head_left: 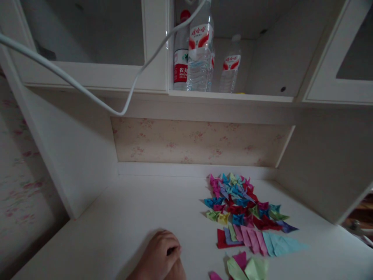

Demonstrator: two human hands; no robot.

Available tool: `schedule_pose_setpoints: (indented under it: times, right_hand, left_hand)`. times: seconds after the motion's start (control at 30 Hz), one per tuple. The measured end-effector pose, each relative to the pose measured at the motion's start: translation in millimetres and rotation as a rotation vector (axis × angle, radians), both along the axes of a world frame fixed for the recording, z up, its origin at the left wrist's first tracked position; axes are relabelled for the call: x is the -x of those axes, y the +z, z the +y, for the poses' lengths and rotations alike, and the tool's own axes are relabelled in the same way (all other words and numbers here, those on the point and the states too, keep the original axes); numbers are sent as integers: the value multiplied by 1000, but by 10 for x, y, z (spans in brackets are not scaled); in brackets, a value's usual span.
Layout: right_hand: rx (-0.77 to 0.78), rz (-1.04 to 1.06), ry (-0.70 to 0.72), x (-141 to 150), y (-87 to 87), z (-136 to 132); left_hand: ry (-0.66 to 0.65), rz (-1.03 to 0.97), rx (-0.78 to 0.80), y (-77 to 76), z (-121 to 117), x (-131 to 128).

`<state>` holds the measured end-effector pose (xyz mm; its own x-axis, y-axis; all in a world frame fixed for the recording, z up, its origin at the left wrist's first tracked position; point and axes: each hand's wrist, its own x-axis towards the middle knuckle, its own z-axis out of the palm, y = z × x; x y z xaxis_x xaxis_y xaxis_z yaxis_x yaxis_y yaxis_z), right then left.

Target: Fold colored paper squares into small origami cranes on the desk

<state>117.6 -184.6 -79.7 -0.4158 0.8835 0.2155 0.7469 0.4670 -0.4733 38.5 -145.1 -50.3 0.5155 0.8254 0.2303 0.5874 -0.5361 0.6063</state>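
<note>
A heap of small folded paper shapes with pointed corners [237, 190], in blue, magenta, red, purple, yellow and pale green, lies crowded on the white tabletop [145, 202]; in front of it runs an overlapping row of flat folded paper pieces [253, 239], dark red, purple, pale green and pink, with light blue ones tapering to a point at the right end; nearer still, cut off by the lower edge, are pale green and magenta folded papers [247, 268].

The left hand [157, 251], seemingly the upper one, has its fingers curled in, a dark gap showing among them; it rests against the right hand [175, 271], mostly covered below it; whether either grips anything I cannot tell; all the paper lies to the right of both hands, untouched, the heap farther back and the pale green and magenta papers nearest.
</note>
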Motion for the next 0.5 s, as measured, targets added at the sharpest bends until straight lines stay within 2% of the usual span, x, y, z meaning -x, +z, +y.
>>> schedule_pose_setpoints:
  times: [0.13, 0.23, 0.33, 0.43, 0.5]
  right_hand:
    - [16, -37, -54, 39, -42, 32]
    - [88, -148, -56, -106, -84, 9]
    - [69, -180, -44, -538, -40, -147]
    - [-2, 34, -148, -1142, 128, -422]
    - [17, 193, -278, -1540, 259, -605]
  left_hand:
    - [-21, -82, 61, 66, -18, 33]
    - [1, -162, 110, 66, -18, 30]
    - [4, -175, 90, 44, -85, -57]
    - [-66, -130, 3, -2, -284, -285]
    - [-182, -82, -72, -76, -472, -534]
